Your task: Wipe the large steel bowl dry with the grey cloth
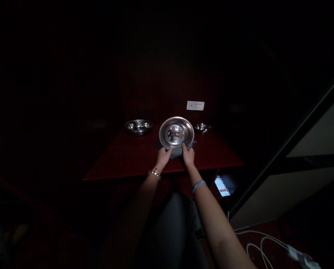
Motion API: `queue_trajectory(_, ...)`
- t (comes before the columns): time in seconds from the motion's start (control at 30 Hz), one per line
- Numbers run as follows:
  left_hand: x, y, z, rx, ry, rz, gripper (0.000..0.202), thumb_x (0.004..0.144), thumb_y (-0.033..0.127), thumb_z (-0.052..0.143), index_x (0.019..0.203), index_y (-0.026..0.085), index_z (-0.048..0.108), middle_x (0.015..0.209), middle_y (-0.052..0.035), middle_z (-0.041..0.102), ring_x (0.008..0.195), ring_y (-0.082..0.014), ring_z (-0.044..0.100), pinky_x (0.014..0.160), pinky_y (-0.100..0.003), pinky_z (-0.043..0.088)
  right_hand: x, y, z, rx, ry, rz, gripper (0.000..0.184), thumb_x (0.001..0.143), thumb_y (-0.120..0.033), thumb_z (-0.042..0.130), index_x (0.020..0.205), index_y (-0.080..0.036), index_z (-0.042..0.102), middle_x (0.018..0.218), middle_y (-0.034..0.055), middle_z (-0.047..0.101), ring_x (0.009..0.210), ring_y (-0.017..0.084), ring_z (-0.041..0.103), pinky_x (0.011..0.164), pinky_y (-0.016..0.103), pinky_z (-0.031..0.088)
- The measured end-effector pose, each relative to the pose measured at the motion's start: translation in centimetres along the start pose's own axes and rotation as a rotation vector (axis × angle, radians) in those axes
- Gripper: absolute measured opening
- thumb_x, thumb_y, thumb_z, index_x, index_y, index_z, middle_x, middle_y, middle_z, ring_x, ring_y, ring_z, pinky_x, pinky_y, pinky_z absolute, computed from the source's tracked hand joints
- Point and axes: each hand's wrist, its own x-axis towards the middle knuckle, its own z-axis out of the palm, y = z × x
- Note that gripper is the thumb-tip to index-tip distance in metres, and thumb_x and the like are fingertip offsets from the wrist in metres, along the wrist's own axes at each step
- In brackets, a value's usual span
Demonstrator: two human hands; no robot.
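Note:
A shiny steel plate (176, 132) is tipped up on its edge on the dark red table (127, 157), its inside facing me with a label at its middle. A grey cloth (177, 150) is bunched under its lower rim. My left hand (163, 155) grips the plate's lower left edge. My right hand (188, 155) is closed on the cloth at the plate's lower right edge. Both wrists wear bands.
A wide steel bowl (138, 126) stands at the back left of the table, a small steel bowl (202, 128) at the back right. A white switch panel (195, 105) is on the wall behind. A lit phone (223, 185) lies lower right. White cables (267, 246) trail across the floor.

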Motion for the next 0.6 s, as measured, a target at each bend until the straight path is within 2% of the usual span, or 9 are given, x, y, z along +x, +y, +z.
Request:
queue_trajectory(0.17, 0.45, -0.35, -0.04, -0.059, 0.101, -0.067, 0.027, 0.083, 0.037, 0.058, 0.083, 0.013, 0.071, 0.091, -0.0126, 0.075, 0.089, -0.0248, 0.069, 0.082, -0.032, 0.052, -0.08, -0.15, 0.08, 0.000, -0.037, 0.009, 0.035, 0.086, -0.044, 0.061, 0.095, -0.013, 0.075, 0.100, 0.0144, 0.077, 0.097, 0.026, 0.073, 0.081, 0.029, 0.053)
queue_trajectory(0.33, 0.44, -0.04, -0.39, -0.199, 0.261, -0.065, 0.041, 0.093, 0.045, 0.043, 0.089, 0.013, 0.070, 0.094, -0.0132, 0.075, 0.091, -0.0236, 0.069, 0.084, -0.031, 0.051, -0.18, -0.23, 0.14, 0.001, -0.035, 0.011, 0.032, 0.083, -0.042, 0.063, 0.091, -0.013, 0.076, 0.096, 0.0138, 0.078, 0.097, 0.027, 0.073, 0.082, 0.029, 0.053)
queue_trajectory(0.5, 0.18, 0.37, -0.47, -0.291, 0.248, -0.055, 0.048, 0.094, 0.050, 0.042, 0.099, 0.012, 0.069, 0.102, -0.0145, 0.075, 0.099, -0.0242, 0.068, 0.090, -0.032, 0.050, -0.21, -0.25, 0.09, 0.030, -0.013, 0.015, 0.032, 0.083, -0.042, 0.063, 0.090, -0.014, 0.076, 0.095, 0.0130, 0.078, 0.099, 0.027, 0.072, 0.083, 0.030, 0.053)
queue_trajectory(0.6, 0.15, 0.34, -0.21, -0.361, 0.176, -0.001, 0.041, 0.088, 0.046, 0.057, 0.109, 0.013, 0.067, 0.114, -0.0135, 0.073, 0.107, -0.0232, 0.067, 0.096, -0.033, 0.049, -0.15, -0.21, 0.06, 0.035, 0.005, 0.019, 0.033, 0.084, -0.042, 0.061, 0.091, -0.013, 0.075, 0.098, 0.0143, 0.078, 0.099, 0.028, 0.072, 0.084, 0.030, 0.053)
